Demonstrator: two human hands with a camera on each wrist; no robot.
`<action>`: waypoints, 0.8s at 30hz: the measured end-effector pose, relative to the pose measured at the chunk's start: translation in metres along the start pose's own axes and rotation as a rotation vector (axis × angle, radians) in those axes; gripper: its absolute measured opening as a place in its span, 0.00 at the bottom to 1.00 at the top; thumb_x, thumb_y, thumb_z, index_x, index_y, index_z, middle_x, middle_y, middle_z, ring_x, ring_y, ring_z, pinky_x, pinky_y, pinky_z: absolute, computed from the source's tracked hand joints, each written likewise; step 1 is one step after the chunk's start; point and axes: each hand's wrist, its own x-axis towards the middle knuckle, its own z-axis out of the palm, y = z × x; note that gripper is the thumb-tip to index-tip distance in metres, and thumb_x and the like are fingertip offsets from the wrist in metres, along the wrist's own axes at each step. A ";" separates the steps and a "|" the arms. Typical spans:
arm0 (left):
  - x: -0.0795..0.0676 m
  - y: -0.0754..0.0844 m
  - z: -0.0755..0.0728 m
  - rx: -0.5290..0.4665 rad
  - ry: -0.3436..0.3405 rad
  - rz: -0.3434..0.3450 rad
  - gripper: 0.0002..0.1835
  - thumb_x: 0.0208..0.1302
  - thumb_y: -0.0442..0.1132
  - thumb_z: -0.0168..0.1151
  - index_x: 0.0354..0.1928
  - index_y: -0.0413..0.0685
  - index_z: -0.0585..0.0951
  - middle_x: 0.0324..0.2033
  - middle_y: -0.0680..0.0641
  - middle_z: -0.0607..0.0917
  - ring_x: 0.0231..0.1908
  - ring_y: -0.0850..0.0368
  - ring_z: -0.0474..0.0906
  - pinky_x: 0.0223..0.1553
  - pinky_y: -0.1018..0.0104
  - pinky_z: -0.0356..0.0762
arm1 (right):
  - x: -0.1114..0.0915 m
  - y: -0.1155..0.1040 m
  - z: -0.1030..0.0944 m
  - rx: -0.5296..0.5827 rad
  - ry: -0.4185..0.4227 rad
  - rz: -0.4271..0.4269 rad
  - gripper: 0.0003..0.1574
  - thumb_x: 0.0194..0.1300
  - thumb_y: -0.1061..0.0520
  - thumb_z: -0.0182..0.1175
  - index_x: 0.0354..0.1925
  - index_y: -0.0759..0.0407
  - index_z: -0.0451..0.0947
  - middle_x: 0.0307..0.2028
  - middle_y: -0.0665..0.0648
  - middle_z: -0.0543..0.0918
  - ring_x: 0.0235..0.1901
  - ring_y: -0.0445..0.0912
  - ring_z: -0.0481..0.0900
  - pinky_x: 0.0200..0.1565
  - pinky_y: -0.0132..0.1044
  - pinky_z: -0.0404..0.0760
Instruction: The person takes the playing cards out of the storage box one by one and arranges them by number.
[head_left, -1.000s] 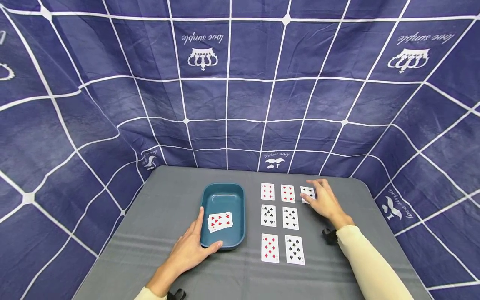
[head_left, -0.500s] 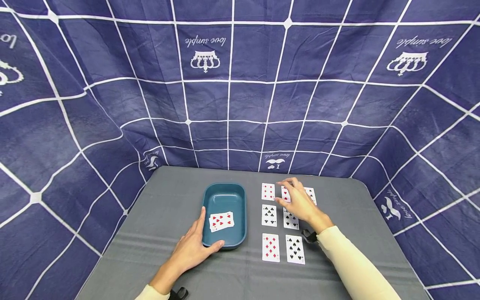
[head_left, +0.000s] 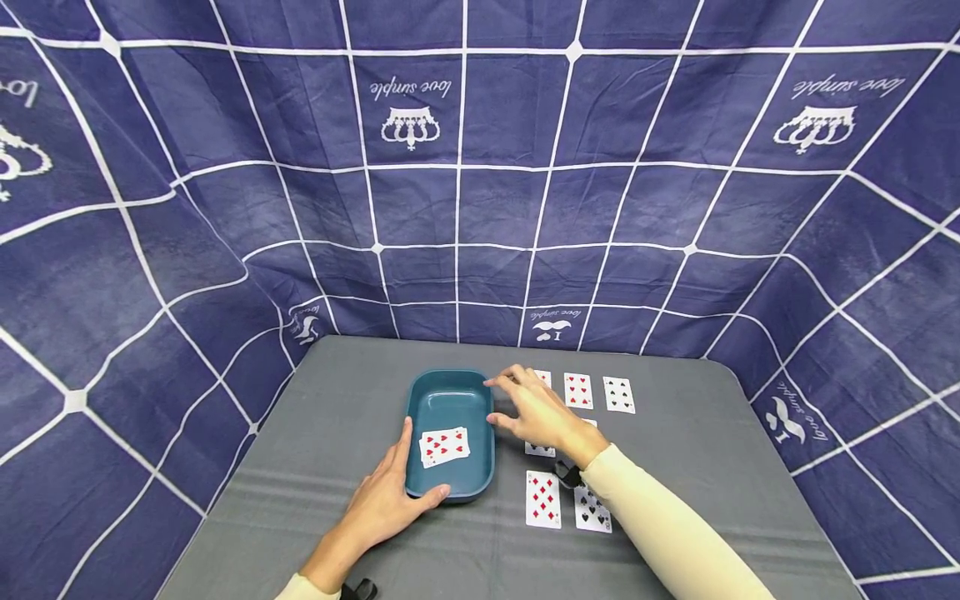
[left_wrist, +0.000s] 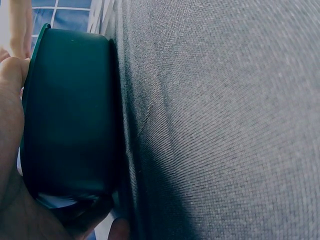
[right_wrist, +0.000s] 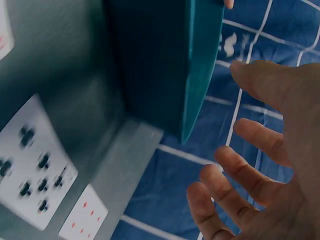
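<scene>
A teal tray (head_left: 452, 498) stands on the grey table, with overlapping heart playing cards (head_left: 444, 447) in its near half. My left hand (head_left: 382, 496) rests at its near left corner, fingers extended along the left wall and thumb on the front rim. In the left wrist view the thumb lies at the rim of the tray (left_wrist: 70, 115). My right hand (head_left: 532, 408) is at the right rim with fingers parted; in the right wrist view nothing lies between the fingers of the right hand (right_wrist: 270, 160). A club card (head_left: 540, 450) and a back-row diamond card (head_left: 543, 379) are partly covered by it.
Right of the tray, cards lie face up in rows. A heart card (head_left: 578, 390) and a spade card (head_left: 619, 395) are at the back, a diamond card (head_left: 543, 500) in front. The sleeve (head_left: 645, 500) overlaps another spade card (head_left: 592, 512). Blue cloth (head_left: 495, 200) walls the table.
My right hand has moved left from the back-right spade card, across the heart card, to the tray's right rim. The left hand, tray and cards stay in place.
</scene>
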 end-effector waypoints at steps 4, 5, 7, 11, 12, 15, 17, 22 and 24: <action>0.000 0.001 0.001 -0.003 -0.005 -0.002 0.75 0.66 0.77 0.77 0.98 0.53 0.44 0.86 0.33 0.73 0.77 0.27 0.81 0.71 0.18 0.77 | 0.012 -0.013 0.006 -0.007 -0.069 -0.029 0.37 0.78 0.43 0.79 0.78 0.50 0.84 0.68 0.58 0.85 0.66 0.57 0.84 0.66 0.59 0.87; 0.000 0.001 0.001 -0.004 -0.006 -0.003 0.75 0.66 0.77 0.77 0.98 0.53 0.44 0.87 0.33 0.73 0.77 0.27 0.81 0.72 0.18 0.76 | 0.015 -0.017 0.007 -0.004 -0.093 -0.031 0.37 0.78 0.43 0.79 0.78 0.50 0.84 0.68 0.58 0.85 0.66 0.57 0.84 0.66 0.59 0.87; 0.001 0.001 0.001 -0.005 -0.009 -0.003 0.75 0.66 0.77 0.77 0.98 0.53 0.44 0.87 0.33 0.72 0.78 0.26 0.81 0.72 0.17 0.75 | 0.021 -0.022 0.010 0.001 -0.142 -0.031 0.38 0.79 0.43 0.78 0.79 0.51 0.83 0.70 0.59 0.84 0.67 0.58 0.84 0.68 0.60 0.86; 0.001 0.002 0.001 -0.006 -0.015 -0.009 0.75 0.67 0.77 0.78 0.98 0.54 0.43 0.87 0.33 0.71 0.78 0.26 0.80 0.73 0.16 0.74 | 0.032 -0.031 0.016 -0.020 -0.217 -0.037 0.38 0.78 0.43 0.79 0.79 0.51 0.83 0.71 0.58 0.84 0.67 0.56 0.84 0.70 0.59 0.86; 0.001 0.002 0.001 -0.006 -0.015 -0.008 0.75 0.67 0.77 0.78 0.98 0.54 0.43 0.87 0.33 0.71 0.78 0.26 0.80 0.73 0.16 0.74 | 0.034 -0.033 0.018 -0.028 -0.232 -0.038 0.38 0.78 0.43 0.79 0.79 0.50 0.83 0.71 0.58 0.85 0.67 0.56 0.85 0.70 0.59 0.86; 0.000 0.003 0.001 -0.003 -0.016 -0.006 0.75 0.66 0.77 0.78 0.98 0.54 0.43 0.87 0.34 0.72 0.78 0.27 0.80 0.72 0.16 0.75 | 0.042 -0.040 0.022 -0.049 -0.285 -0.038 0.40 0.77 0.41 0.81 0.80 0.47 0.83 0.72 0.57 0.85 0.67 0.54 0.85 0.69 0.56 0.88; -0.001 0.002 0.001 -0.002 -0.016 -0.004 0.75 0.66 0.77 0.78 0.98 0.54 0.43 0.87 0.34 0.72 0.78 0.27 0.80 0.72 0.17 0.75 | 0.047 -0.044 0.025 -0.050 -0.327 -0.041 0.43 0.75 0.41 0.82 0.81 0.46 0.82 0.71 0.56 0.85 0.68 0.53 0.84 0.67 0.55 0.89; -0.001 0.001 0.001 -0.004 -0.009 -0.005 0.75 0.67 0.77 0.78 0.98 0.54 0.43 0.87 0.34 0.72 0.78 0.27 0.80 0.71 0.17 0.76 | 0.059 -0.056 0.033 -0.061 -0.441 -0.041 0.50 0.70 0.41 0.86 0.83 0.43 0.80 0.71 0.55 0.84 0.69 0.51 0.84 0.68 0.51 0.89; -0.001 0.001 0.000 -0.005 -0.006 -0.003 0.75 0.66 0.77 0.78 0.98 0.54 0.43 0.87 0.34 0.72 0.77 0.27 0.81 0.71 0.17 0.76 | 0.063 -0.059 0.036 -0.073 -0.475 -0.034 0.52 0.68 0.41 0.88 0.84 0.41 0.79 0.74 0.56 0.83 0.72 0.53 0.84 0.71 0.51 0.88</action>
